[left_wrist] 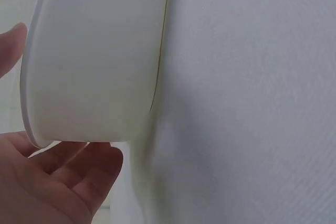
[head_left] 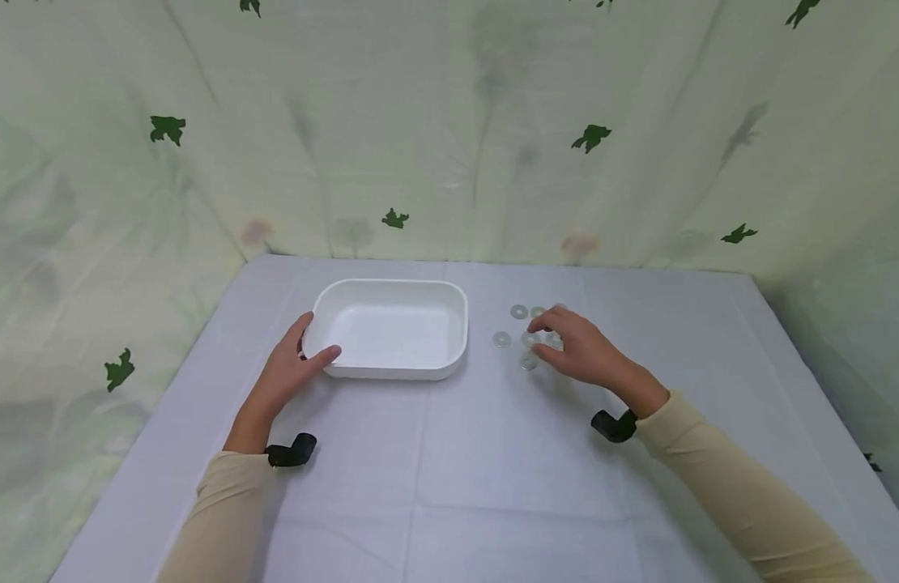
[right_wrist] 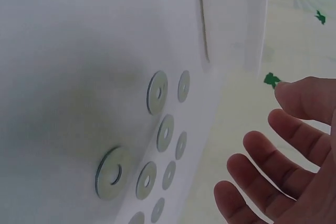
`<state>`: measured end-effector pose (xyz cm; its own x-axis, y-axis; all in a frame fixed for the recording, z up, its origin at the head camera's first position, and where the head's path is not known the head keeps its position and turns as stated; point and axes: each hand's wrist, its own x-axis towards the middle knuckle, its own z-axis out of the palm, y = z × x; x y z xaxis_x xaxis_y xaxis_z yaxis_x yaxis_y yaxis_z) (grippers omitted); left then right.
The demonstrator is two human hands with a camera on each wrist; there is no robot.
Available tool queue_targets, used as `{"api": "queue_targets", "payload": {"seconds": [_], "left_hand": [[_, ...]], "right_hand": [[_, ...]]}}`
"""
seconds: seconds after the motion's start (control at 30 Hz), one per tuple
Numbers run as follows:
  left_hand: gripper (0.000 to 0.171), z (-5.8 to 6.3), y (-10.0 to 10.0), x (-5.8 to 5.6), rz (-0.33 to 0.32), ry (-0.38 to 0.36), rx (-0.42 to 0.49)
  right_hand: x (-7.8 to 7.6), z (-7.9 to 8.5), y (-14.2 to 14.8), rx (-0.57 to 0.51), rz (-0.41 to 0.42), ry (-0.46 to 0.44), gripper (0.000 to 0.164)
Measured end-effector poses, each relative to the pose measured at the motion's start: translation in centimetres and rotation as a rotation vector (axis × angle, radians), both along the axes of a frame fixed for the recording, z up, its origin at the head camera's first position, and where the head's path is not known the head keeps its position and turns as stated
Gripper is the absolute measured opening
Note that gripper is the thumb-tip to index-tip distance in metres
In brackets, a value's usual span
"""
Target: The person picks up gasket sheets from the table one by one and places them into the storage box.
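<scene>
A shallow white plastic tray [head_left: 384, 336] with rounded corners rests on the table. My left hand [head_left: 285, 368] grips its left end, thumb over the rim and fingers along the outer wall. The left wrist view shows that hand [left_wrist: 42, 187] around the end of the tray [left_wrist: 97, 61]. To the right of the tray lie several flat metal washers [head_left: 501, 339], each with a round centre hole. Above them hovers my right hand [head_left: 586, 348], its fingers loosely bent and apart, nothing between them. In the right wrist view, the washers [right_wrist: 114, 173] lie spaced out below the fingers.
A white cloth [head_left: 522, 486] covers the table. Behind it and at both sides hangs a pale curtain [head_left: 435, 129] with green leaf shapes. Each wrist wears a small black camera, one by the left sleeve [head_left: 223, 502] and one by the right sleeve [head_left: 741, 486].
</scene>
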<state>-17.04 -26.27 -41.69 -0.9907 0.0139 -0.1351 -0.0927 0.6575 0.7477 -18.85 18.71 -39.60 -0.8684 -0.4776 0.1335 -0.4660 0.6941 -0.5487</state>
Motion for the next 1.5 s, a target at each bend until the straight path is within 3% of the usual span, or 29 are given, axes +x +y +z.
{"api": "queue_targets", "payload": {"seconds": [0.1, 0.53, 1.2, 1.5], "left_hand": [[0.095, -0.3, -0.4, -0.1, 0.0, -0.036, 0.062], [0.093, -1.0, -0.7, 0.2, -0.026, -0.009, 0.212], [0.089, -0.8, -0.1, 0.3, -0.046, -0.014, 0.243], [0.09, -0.9, 0.3, 0.3, -0.038, -0.026, 0.233]], "right_hand": [[-0.5, 0.1, 0.8, 0.031, -0.01, -0.014, 0.028], [-3.3, 0.2, 3.6, 0.075, -0.076, -0.077, 0.03], [-7.2, -1.2, 6.1, 0.078, -0.19, -0.187, 0.031], [-8.6, -3.0, 5.9, 0.079, -0.245, -0.236, 0.032]]}}
